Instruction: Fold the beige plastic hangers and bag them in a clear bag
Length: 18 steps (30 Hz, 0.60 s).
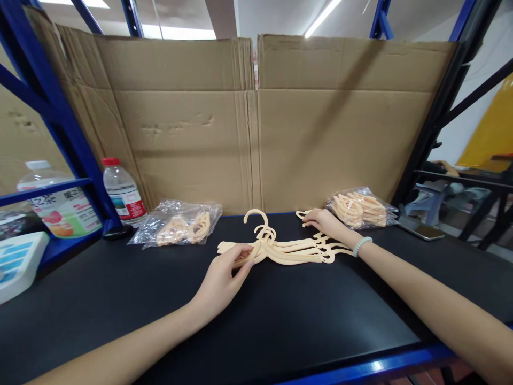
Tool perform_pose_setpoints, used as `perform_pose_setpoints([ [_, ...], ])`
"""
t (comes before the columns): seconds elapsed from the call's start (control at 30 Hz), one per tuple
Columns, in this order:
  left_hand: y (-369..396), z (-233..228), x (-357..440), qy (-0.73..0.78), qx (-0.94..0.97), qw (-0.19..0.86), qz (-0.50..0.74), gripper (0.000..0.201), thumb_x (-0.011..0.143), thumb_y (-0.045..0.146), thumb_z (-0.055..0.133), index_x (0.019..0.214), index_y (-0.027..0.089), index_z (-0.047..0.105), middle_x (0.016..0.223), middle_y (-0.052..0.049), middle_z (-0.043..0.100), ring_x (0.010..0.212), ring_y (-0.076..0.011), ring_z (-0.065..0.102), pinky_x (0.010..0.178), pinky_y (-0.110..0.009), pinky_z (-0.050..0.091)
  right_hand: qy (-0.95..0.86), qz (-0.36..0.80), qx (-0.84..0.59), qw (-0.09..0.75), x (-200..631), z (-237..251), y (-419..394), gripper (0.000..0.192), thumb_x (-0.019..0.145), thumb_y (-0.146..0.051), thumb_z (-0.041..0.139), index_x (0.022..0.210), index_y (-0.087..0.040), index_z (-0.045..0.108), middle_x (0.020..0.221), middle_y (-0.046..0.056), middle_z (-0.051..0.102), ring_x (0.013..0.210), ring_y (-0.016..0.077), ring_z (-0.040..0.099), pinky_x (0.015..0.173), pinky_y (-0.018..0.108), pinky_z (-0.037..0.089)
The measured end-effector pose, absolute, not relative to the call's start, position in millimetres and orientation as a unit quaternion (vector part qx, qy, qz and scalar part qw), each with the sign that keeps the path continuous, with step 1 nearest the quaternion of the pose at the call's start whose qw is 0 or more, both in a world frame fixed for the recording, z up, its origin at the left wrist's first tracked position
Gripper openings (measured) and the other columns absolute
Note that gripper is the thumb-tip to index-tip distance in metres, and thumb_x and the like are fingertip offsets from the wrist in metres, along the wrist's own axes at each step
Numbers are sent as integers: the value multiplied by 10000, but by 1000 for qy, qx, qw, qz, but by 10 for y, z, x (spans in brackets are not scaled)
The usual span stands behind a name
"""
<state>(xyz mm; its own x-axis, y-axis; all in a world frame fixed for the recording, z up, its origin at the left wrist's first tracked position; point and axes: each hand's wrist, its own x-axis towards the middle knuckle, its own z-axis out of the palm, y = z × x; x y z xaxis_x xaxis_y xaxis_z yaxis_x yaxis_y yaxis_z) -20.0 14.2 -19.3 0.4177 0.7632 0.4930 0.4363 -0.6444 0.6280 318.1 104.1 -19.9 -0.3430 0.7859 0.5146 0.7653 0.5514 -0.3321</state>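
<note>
The left hand [224, 272] has thumb and fingers pinched on the left arms of the cream hangers [267, 247], which lie fanned and overlapping mid-surface; the right hand [323, 222], at their two o'clock, has its fingers narrowed at a cream loop [300, 214] (whether they truly grip it, I cannot tell). The step in hand looks like steadying the stack with one side while handling a piece with the other; the next move seems to call for a firm left pinch and careful clearance of the hangers' right ends, close under the right wrist. Outward on the black surface [304, 326], a clear bag of cream pieces [178, 230] sits toward ten o'clock, a fuller bag [360, 208] toward two, a phone [420, 229] near three, and a red-capped bottle [126, 198] at ten. Cardboard [192, 123] stands at twelve, flanked by metal framing [58, 117], with a ceiling light [323, 17] above.
</note>
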Motion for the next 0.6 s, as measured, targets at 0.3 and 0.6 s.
perform_pose_setpoints([
  [0.3,133,-176,-216,373,804,219,408,175,888,301,507,1003,205,598,1025,-56,671,939,-200,657,883,-366,554,-654,54,-503,563,3153,-75,932,269,854,-356,512,901,-153,681,760,88,712,719,227,687,706,394,571],
  [0.6,133,-175,-264,379,803,192,418,160,900,297,503,998,207,591,1016,-46,665,929,-190,649,857,-326,550,-474,372,-420,678,2840,-26,341,323,620,-384,821,825,-185,671,860,72,705,837,213,691,843,351,569],
])
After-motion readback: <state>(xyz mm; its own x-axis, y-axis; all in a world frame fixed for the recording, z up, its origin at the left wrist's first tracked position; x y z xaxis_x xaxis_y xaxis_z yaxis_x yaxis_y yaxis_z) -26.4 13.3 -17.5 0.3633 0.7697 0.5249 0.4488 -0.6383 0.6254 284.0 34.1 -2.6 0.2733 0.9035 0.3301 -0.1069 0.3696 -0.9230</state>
